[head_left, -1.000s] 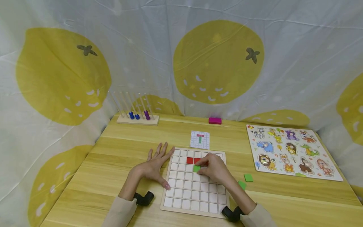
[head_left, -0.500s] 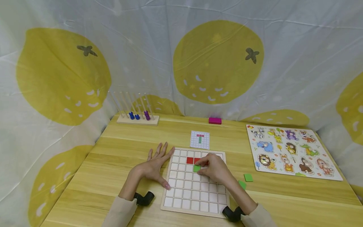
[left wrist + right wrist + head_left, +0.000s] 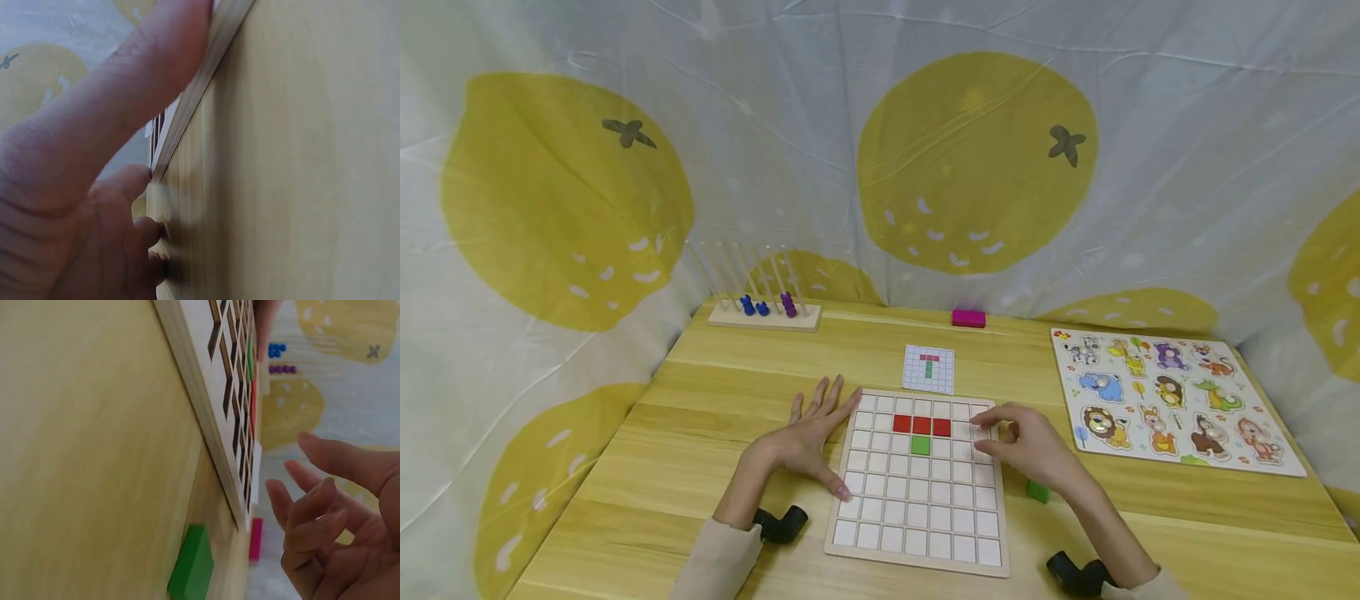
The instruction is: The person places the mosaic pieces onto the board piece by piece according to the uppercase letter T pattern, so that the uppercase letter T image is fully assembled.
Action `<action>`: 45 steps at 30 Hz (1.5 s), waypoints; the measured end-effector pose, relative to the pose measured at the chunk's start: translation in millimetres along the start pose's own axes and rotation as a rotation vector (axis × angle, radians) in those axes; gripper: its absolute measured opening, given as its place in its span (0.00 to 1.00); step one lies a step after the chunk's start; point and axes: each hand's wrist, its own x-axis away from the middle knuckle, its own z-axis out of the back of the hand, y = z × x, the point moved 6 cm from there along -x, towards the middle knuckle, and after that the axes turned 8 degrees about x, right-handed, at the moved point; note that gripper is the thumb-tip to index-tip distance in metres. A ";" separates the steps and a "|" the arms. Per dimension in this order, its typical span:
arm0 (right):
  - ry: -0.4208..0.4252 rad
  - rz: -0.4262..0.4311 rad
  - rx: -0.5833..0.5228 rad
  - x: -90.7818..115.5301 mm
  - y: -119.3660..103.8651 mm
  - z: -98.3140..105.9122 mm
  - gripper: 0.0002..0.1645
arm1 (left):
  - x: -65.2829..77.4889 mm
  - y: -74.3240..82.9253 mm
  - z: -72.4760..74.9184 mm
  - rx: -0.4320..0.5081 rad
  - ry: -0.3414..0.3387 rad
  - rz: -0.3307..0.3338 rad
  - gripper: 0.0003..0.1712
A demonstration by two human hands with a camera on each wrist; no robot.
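A wooden grid board (image 3: 916,565) lies on the table with a row of red tiles (image 3: 922,425) in its upper part. One green tile (image 3: 920,445) sits in the cell directly below the middle red one. Fingers spread, my left hand (image 3: 808,437) rests along the board's left edge, the thumb on its rim. My right hand (image 3: 1033,442) hovers over the right edge, thumb and index finger apart with nothing between them. Beside the board, below that hand, lies a loose green tile (image 3: 1037,491), also visible in the right wrist view as a green block (image 3: 192,565).
Behind the board lies a pattern card (image 3: 928,369) printed with a red and green T. A peg stand (image 3: 764,317) with blue and purple beads is at the back left. A magenta block (image 3: 968,319) stands at the back, an animal puzzle board (image 3: 1172,400) to the right.
My right hand has let go of the green tile in the grid and moved right to the board's edge, uncovering the third red tile. The left hand stays put.
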 end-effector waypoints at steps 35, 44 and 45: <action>0.031 -0.069 0.069 65.8 48.5 18.9 0.29 | -0.1 -0.6 0.1 -0.015 0.002 0.005 0.86; 0.052 -0.093 0.133 66.7 47.7 19.4 0.25 | 0.2 0.3 0.0 -0.014 -0.002 0.003 0.86; 0.054 -0.096 0.143 66.8 47.8 19.6 0.24 | 0.0 0.3 0.0 -0.014 -0.002 0.002 0.86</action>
